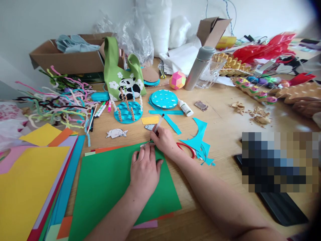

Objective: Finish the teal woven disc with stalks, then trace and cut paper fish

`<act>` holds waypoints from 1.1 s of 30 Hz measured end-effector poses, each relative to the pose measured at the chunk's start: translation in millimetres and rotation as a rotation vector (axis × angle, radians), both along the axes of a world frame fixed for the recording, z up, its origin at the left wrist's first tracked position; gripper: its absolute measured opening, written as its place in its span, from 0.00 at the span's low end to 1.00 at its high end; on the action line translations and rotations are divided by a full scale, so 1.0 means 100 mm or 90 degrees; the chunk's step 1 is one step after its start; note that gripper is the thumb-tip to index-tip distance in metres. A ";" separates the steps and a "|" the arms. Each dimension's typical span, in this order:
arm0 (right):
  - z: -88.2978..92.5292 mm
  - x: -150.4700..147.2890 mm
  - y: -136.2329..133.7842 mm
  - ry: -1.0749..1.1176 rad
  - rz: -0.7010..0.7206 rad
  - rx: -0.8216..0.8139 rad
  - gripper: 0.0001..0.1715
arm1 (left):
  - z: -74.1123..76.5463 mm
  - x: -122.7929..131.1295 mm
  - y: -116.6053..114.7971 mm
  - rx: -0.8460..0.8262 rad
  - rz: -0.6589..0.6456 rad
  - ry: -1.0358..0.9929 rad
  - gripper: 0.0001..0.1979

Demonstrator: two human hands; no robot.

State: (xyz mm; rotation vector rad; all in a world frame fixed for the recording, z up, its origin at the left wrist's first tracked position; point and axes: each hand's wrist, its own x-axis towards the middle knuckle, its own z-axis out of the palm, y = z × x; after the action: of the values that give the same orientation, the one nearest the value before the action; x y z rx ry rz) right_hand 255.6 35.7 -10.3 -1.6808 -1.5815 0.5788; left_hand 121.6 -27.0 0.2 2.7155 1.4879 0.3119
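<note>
My left hand (145, 165) lies on the green sheet (105, 180), its fingertips pressing down a small pale cutout (142, 146) near the sheet's top edge. The fingers are slightly parted. My right hand (162, 139) grips a pen (158, 124) with a dark end, its tip beside my left fingertips. Just beyond the hands are a fish cutout (149, 127) and a yellow paper strip (150, 119). Red-handled scissors (187, 147) lie partly behind my right forearm, by blue paper scraps (198, 132). A white animal cutout (116, 133) rests to the left.
Coloured paper (32, 180) is stacked at left, below pipe cleaners (67, 97). Behind are a blue disc with twisted stems (127, 115), a panda bag (125, 80), a glue bottle (185, 108) and a grey flask (199, 68). A black device (281, 207) lies at right.
</note>
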 end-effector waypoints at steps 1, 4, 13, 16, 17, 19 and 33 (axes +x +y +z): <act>0.00 0.00 0.00 -0.001 -0.001 0.000 0.07 | 0.00 0.00 0.00 0.001 0.000 -0.001 0.25; 0.02 -0.01 0.00 -0.005 -0.005 -0.006 0.08 | 0.00 0.00 0.00 0.004 0.000 -0.003 0.25; 0.01 0.00 -0.01 -0.010 -0.006 -0.006 0.08 | 0.00 0.01 0.00 0.005 -0.002 0.004 0.25; 0.02 0.00 -0.01 -0.015 -0.007 -0.006 0.08 | 0.00 0.01 0.00 0.007 -0.001 0.002 0.25; 0.02 0.00 -0.01 -0.014 -0.007 -0.007 0.08 | 0.00 0.01 0.00 0.007 -0.002 0.001 0.25; 0.02 -0.01 -0.01 -0.012 -0.008 -0.013 0.08 | 0.00 0.01 0.00 0.004 -0.003 0.000 0.25; 0.13 0.00 -0.07 -0.019 -0.037 -0.056 0.11 | 0.02 0.00 0.00 -0.005 -0.004 -0.020 0.24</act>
State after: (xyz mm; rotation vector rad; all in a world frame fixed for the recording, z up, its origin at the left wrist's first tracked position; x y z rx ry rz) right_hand 255.5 28.8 2.2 -1.8032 -1.5425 0.6036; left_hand 121.6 -27.2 2.3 2.6953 1.4703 0.3463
